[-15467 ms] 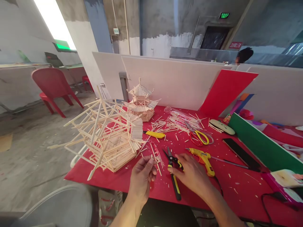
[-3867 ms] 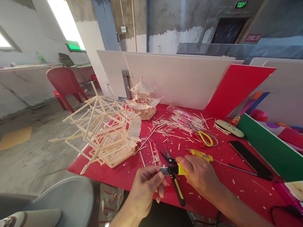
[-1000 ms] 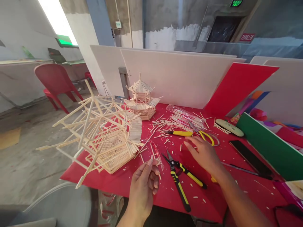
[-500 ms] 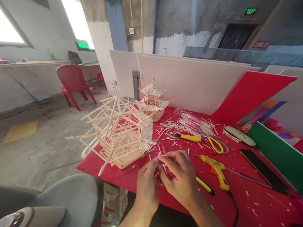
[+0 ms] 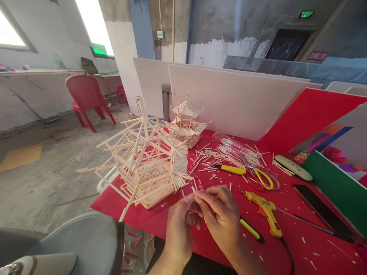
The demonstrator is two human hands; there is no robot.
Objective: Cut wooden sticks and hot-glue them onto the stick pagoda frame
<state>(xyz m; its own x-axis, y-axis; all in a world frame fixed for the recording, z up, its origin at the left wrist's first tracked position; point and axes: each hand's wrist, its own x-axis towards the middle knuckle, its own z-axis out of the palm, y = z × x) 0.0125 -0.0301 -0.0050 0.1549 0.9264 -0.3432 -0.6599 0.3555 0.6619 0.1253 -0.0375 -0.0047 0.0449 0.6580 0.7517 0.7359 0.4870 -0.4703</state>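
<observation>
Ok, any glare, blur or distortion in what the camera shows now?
In the head view, the upper-left windows are blown out to white; also in the head view, the small pale piece between the left hand and right hand is too tiny and soft to make out; the head view's edges seem stretched, wide-angle style.

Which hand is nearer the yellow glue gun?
Right. The right hand is just left of the glue gun; the left hand is farther left, beyond the right.
</observation>
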